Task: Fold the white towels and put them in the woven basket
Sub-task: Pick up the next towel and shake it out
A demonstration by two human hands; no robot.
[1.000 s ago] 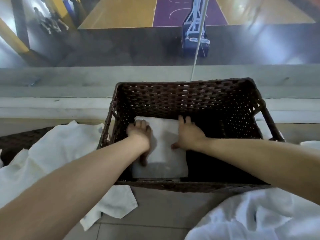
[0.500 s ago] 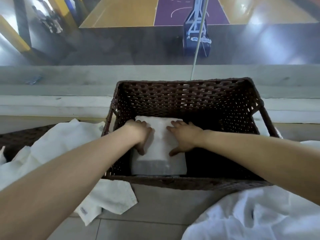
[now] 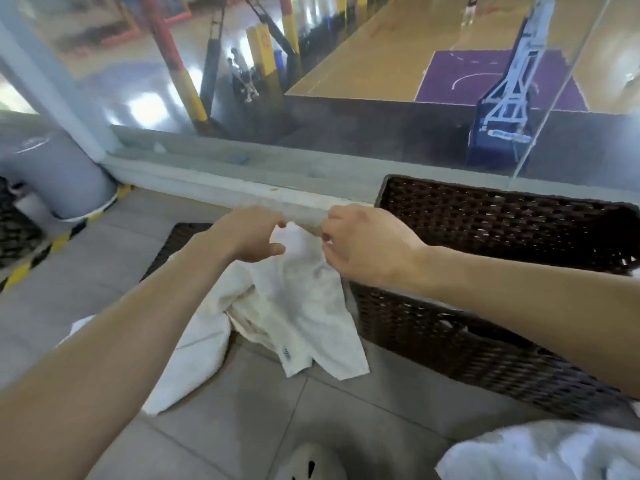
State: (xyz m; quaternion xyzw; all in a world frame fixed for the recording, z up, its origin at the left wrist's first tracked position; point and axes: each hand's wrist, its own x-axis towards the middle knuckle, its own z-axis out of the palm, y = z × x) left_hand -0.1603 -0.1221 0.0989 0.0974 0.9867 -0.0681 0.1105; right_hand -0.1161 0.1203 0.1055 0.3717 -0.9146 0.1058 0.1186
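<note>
The white towel is seen as soft, matt terry cloth, faintly stained; the same cloth is shown by the second towel at the near right. The woven basket is made of dark, rough wicker with a slight sheen. The floor is laid with smooth, matt grey tiles. A glossy wooden court is seen far off.

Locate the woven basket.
Head view, right side: the woven basket sits on the tiled floor, just right of the white towel.

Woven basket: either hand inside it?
No: the left hand and right hand are both outside the woven basket, at the top edge of a white towel beside it.
</note>
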